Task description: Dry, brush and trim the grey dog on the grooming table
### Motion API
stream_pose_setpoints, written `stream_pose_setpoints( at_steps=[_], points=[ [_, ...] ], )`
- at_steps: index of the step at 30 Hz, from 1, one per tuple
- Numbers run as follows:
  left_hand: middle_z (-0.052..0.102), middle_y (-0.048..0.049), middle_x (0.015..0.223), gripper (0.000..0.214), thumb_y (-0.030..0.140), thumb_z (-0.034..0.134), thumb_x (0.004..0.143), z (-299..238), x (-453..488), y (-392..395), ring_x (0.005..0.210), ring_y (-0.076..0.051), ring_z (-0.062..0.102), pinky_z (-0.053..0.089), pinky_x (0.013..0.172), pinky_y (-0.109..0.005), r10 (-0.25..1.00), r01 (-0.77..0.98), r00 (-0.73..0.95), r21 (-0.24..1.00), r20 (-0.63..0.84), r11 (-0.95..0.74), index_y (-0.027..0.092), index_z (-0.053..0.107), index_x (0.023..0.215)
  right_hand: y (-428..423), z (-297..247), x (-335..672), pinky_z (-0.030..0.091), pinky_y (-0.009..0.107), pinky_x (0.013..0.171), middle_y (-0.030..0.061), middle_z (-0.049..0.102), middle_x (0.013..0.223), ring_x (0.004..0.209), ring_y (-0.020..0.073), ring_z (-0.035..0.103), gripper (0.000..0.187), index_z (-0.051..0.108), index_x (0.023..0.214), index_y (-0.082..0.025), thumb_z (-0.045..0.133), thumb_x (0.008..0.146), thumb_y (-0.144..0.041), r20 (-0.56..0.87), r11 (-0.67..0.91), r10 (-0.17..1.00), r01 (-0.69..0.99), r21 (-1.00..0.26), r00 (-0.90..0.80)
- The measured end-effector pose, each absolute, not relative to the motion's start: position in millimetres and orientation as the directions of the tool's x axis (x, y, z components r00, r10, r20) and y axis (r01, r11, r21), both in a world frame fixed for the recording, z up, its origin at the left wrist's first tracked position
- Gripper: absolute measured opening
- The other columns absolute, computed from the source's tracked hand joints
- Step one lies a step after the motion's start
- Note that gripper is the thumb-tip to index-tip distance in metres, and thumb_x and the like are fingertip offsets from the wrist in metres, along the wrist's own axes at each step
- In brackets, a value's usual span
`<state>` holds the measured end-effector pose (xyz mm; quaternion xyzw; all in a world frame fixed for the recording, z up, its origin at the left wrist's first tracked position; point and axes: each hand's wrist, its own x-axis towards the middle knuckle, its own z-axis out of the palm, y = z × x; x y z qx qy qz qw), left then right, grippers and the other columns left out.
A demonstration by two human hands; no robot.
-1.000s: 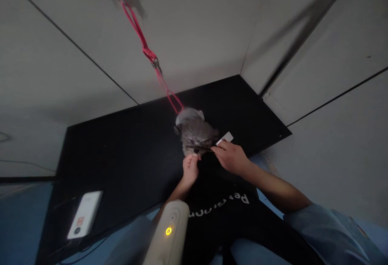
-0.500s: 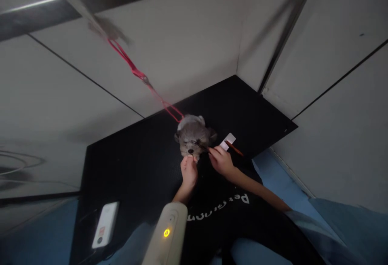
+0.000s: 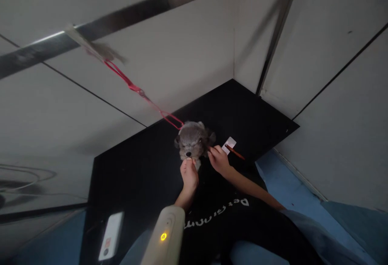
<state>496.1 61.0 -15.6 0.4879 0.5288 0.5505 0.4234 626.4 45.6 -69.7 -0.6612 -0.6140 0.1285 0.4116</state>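
A small grey dog (image 3: 191, 137) is on the black table, facing me, with a loop of red cord at its neck. Beneath its black nose, my left hand (image 3: 189, 172) is closed, fingertips pinching the chin fur. Just beside the cheek on the right, my right hand (image 3: 218, 159) is closed too, its fingers around a thin dark tool that hardly shows against the fur; I cannot make out its kind. Close to my right knuckles lie a whitish card (image 3: 231, 141) and a slim orange-brown stick-like tool (image 3: 235, 152) partly over it.
A red cord (image 3: 123, 75) runs from a metal rail (image 3: 133, 16) down to the dog. On the black table (image 3: 130, 164) lies a white oblong device (image 3: 111, 236), front left. A pale device with a yellow light (image 3: 166, 228) covers part of my left forearm. Walls stand behind.
The thin dark tool lay across the dog's face near the eye and now is drawn back beside the cheek. My left hand stays at the chin. The whole view has shifted slightly.
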Motion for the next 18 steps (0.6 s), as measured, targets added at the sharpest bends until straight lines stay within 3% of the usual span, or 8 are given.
stream_pose_setpoints(
  at_steps=[3, 5, 9, 12, 16, 18],
  points=[
    [0.045, 0.0021, 0.054, 0.042, 0.052, 0.044, 0.086, -18, 496, 66, 0.054, -0.012, 0.043, 0.039, 0.056, -0.025, 0.983, 0.156, -0.119, 0.980, 0.143, -0.124, 0.020, 0.045, 0.059, 46, -68, 632, 0.053, 0.034, 0.085, 0.0154, 0.063, 0.109, 0.101, 0.0222, 0.062, 0.046, 0.048, 0.136, -0.012, 0.040, 0.092, -0.020, 0.296, 0.003, 0.888, 0.637, -0.770, 0.353],
    [0.049, 0.0006, 0.055, 0.042, 0.052, 0.045, 0.086, -16, 496, 69, 0.054, -0.013, 0.046, 0.039, 0.056, -0.026, 0.983, 0.254, -0.009, 0.951, 0.183, -0.175, 0.020, 0.048, 0.058, 44, -63, 629, 0.053, 0.033, 0.085, 0.0137, 0.063, 0.111, 0.100, 0.0213, 0.062, 0.047, 0.047, 0.138, -0.015, 0.041, 0.092, -0.019, 0.299, 0.038, 0.899, 0.624, -0.780, 0.319],
    [0.047, 0.0006, 0.050, 0.038, 0.040, 0.051, 0.086, 13, 485, 80, 0.051, -0.014, 0.044, 0.036, 0.055, -0.027, 0.883, 0.485, 0.429, 0.776, 0.189, -0.402, 0.020, 0.049, 0.053, 51, -50, 616, 0.050, 0.024, 0.071, 0.0063, 0.062, 0.091, 0.078, 0.0151, 0.060, 0.027, 0.068, 0.103, -0.020, 0.045, 0.089, -0.016, 0.298, 0.094, 0.932, 0.658, -0.747, 0.205],
    [0.057, -0.0014, 0.059, 0.028, 0.033, 0.056, 0.084, 57, 468, 101, 0.058, -0.015, 0.051, 0.039, 0.062, -0.027, 0.700, 0.471, 0.711, 0.691, 0.071, -0.549, 0.021, 0.058, 0.059, 66, -43, 616, 0.046, 0.022, 0.067, 0.0044, 0.058, 0.079, 0.072, 0.0137, 0.056, 0.023, 0.068, 0.078, -0.018, 0.047, 0.086, -0.013, 0.347, 0.107, 0.909, 0.676, -0.729, 0.231],
    [0.066, -0.0065, 0.074, 0.024, 0.038, 0.055, 0.085, 111, 481, 154, 0.073, -0.019, 0.060, 0.045, 0.071, -0.028, 0.726, 0.396, 0.645, 0.707, 0.240, -0.586, 0.021, 0.069, 0.076, 75, -38, 631, 0.043, 0.022, 0.063, 0.0035, 0.056, 0.074, 0.067, 0.0136, 0.053, 0.025, 0.068, 0.073, -0.018, 0.047, 0.086, -0.014, 0.419, 0.152, 0.879, 0.697, -0.701, 0.229],
    [0.066, -0.0054, 0.069, 0.022, 0.039, 0.064, 0.078, 122, 512, 184, 0.070, -0.019, 0.061, 0.046, 0.068, -0.027, 0.625, 0.370, 0.777, 0.747, 0.077, -0.552, 0.020, 0.070, 0.071, 74, -35, 640, 0.044, 0.022, 0.065, 0.0041, 0.058, 0.077, 0.069, 0.0141, 0.054, 0.024, 0.070, 0.080, -0.018, 0.047, 0.086, -0.016, 0.432, 0.131, 0.863, 0.709, -0.693, 0.263]
  ],
)
